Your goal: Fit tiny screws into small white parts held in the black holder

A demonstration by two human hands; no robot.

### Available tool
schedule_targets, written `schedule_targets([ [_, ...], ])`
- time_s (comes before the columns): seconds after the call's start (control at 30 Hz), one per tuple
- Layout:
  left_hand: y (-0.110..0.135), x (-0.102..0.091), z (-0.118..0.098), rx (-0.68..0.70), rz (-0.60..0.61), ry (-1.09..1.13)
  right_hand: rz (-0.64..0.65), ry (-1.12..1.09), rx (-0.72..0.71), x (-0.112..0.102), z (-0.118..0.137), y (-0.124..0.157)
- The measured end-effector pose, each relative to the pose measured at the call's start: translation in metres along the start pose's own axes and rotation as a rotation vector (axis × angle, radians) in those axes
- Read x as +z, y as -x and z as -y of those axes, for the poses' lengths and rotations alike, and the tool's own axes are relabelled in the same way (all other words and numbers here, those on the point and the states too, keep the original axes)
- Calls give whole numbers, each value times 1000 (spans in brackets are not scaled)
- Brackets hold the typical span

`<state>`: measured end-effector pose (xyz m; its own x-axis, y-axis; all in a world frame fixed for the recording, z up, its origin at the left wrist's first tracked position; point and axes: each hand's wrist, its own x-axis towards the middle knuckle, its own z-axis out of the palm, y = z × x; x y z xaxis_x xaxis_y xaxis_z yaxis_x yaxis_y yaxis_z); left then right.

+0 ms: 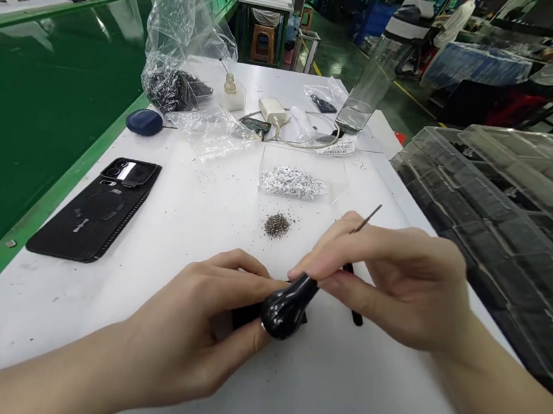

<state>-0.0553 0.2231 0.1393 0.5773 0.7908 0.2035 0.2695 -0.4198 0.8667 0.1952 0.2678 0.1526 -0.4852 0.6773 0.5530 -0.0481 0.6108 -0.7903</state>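
l hand [190, 328] w/ earbud [286, 310], bag [303, 173] w/ white bits [292, 183]

A glossy black piece [287, 306] fills the space between the left hand [190, 334] and right hand [391, 281], whose thin needle [366, 218] juts forward. Ahead, a pile of dark granules [277, 225] and a clear tray of white pieces [293, 182] stand in the way up the surface [335, 389]. Leftward, white surface runs to a black-cased phone [95, 208], then a green partition [38, 137]. Rightward, stacked plastic bins [508, 208] line the surface's edge.

prob. earbud [288, 306], phone [93, 209] to its left, pellet pile [277, 225] behind
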Motion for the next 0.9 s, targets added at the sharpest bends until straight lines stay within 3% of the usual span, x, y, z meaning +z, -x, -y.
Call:
schedule_targets([
  [0.1, 1, 1, 1, 4, -2, 20, -36, -91, 28, 0, -3, 0],
  [0.23, 0, 0, -2, -6, 11, -11, -6, -54, 58, -1, -3, 0],
  [0.37, -2, -2, -4, -8, 32, -20, -89, -132, 100, -3, -3, 0],
  [0.5, -1, -1, -2, 23, 7, -11, -11, -45, 88, -4, -3, -1],
  [0.9, -1, -2, -2, -17, 19, 7, -64, 81, 28, -6, -1, 0],
])
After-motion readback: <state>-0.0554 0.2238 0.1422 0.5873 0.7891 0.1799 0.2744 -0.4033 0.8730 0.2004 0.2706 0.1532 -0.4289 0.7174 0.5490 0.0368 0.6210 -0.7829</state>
